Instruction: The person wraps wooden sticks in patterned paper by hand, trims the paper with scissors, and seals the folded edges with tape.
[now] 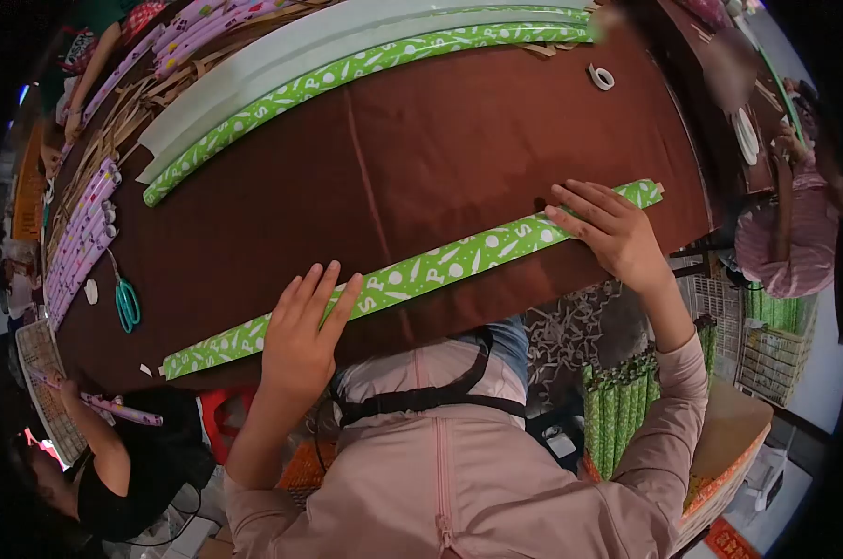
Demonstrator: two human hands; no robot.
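A long, narrow roll of green sheet printed with white shapes and letters lies slantwise near the table's front edge. On its left part rests my left hand, fingers stretched out and slightly spread. Toward the other end, my right hand lies over the roll with fingers extended. Both palms press on top rather than wrapping round it. A short piece of paler material pokes out at each tip of the roll. Farther back lies a stack of the same green sheets, some showing a whitish underside.
Teal-handled scissors lie at left beside a bundle of purple rolls. A tape roll sits at back right. Brown paper strips line the far left. Finished-looking green rolls stand in a box below right. Other people work around the brown table.
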